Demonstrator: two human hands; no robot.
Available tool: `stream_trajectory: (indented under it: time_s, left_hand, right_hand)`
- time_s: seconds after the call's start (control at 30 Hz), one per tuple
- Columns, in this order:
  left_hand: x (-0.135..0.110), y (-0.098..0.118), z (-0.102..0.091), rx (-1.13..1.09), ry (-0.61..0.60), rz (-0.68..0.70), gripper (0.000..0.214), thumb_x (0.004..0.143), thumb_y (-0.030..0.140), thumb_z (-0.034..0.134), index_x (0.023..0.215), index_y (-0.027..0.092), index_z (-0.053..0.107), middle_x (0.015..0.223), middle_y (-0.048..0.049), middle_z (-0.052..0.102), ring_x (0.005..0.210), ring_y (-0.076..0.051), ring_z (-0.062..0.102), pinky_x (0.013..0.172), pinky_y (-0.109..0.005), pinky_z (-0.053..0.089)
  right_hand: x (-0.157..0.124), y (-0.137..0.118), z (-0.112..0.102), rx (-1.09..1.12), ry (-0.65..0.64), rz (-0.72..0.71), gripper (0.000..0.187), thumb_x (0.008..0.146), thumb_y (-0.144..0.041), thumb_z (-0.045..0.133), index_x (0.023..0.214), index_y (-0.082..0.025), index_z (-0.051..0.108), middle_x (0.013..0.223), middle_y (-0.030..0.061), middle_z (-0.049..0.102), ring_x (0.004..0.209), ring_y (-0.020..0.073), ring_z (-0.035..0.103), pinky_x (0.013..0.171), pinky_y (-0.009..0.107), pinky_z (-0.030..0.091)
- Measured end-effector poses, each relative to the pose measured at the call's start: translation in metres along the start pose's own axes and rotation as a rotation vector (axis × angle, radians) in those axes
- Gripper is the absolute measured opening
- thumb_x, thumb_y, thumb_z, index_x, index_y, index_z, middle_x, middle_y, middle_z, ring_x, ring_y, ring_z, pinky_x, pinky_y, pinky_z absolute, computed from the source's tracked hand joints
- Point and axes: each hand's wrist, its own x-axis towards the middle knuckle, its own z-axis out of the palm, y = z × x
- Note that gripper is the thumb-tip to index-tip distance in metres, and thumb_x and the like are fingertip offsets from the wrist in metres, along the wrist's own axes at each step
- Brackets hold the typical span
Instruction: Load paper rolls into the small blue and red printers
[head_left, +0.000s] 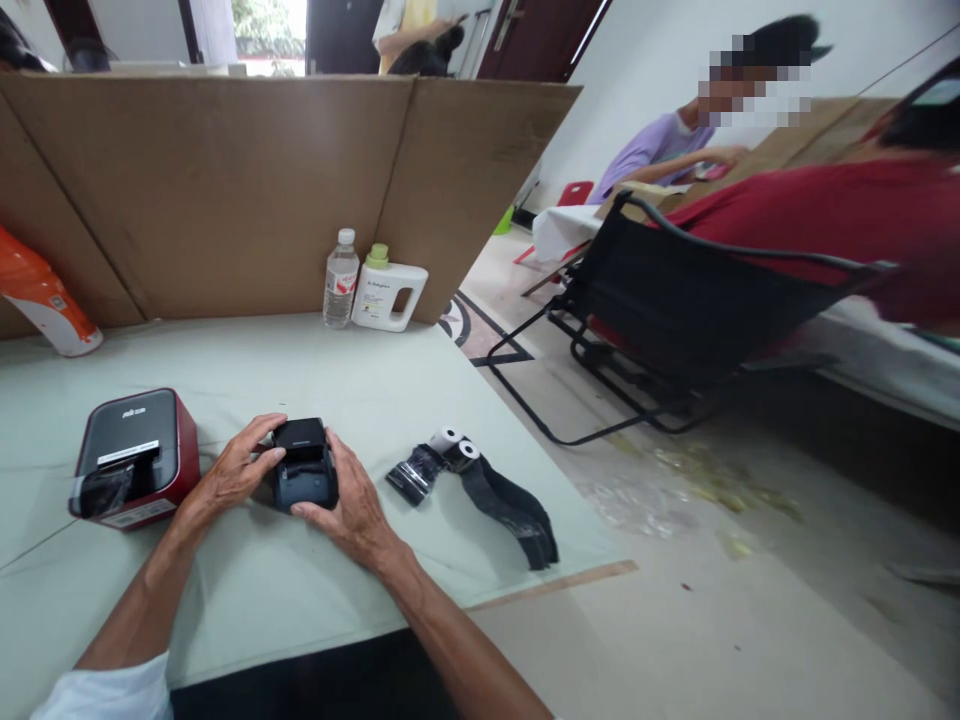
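Note:
A small black device (304, 485), which looks like a portable label printer with its lid raised, sits between my hands on the table. My left hand (244, 462) grips its left side, fingers at the lid's top corner and thumb near the opening. Around the right side wraps my right hand (358, 505), its thumb at the lower front edge. What lies inside the device is too dark to make out. To the right are rolls of black strip (506, 505) with white cores, their ends uncurled. A larger red and black printer (139, 450) stands left of my left hand.
A cardboard screen (262, 190) closes off the table's far side. Before it stand a water bottle (341, 280), a white jug (388, 295) and an orange-and-white bottle (52, 300). A black folding chair (660, 300) and seated people are to the right, past the table's edge.

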Motion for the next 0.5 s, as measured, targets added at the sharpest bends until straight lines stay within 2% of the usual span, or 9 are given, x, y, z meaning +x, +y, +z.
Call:
stream_trajectory:
  time_s: [0.3,0.4,0.5]
  left_hand:
    - [0.008,0.001,0.007,-0.077,0.077,-0.061,0.050,0.095,0.049,0.054,0.133,0.018,0.064,0.141,-0.0131,0.064,0.132,-0.031,0.059,0.106,-0.043,0.054]
    - [0.011,-0.001,0.007,-0.110,0.091,-0.052,0.048,0.096,0.050,0.054,0.129,0.019,0.066,0.137,-0.0127,0.066,0.130,-0.030,0.060,0.106,-0.043,0.053]
    - [0.014,-0.004,0.007,-0.114,0.093,-0.017,0.045,0.096,0.049,0.053,0.126,0.019,0.068,0.134,-0.0125,0.067,0.129,-0.029,0.061,0.113,-0.045,0.048]
  right_hand:
    - [0.001,0.001,0.000,0.074,0.051,-0.011,0.099,0.084,-0.043,0.080,0.162,-0.020,0.024,0.157,0.0203,0.046,0.145,0.0357,0.046,0.119,0.058,0.042]
    - [0.002,0.001,-0.002,0.100,0.056,-0.029,0.091,0.087,-0.041,0.078,0.160,-0.021,0.029,0.155,0.0192,0.047,0.145,0.0344,0.046,0.119,0.056,0.042]
    - [0.005,0.002,-0.003,0.121,0.049,-0.055,0.083,0.089,-0.040,0.074,0.158,-0.021,0.033,0.154,0.0182,0.049,0.145,0.0331,0.045,0.120,0.055,0.041]
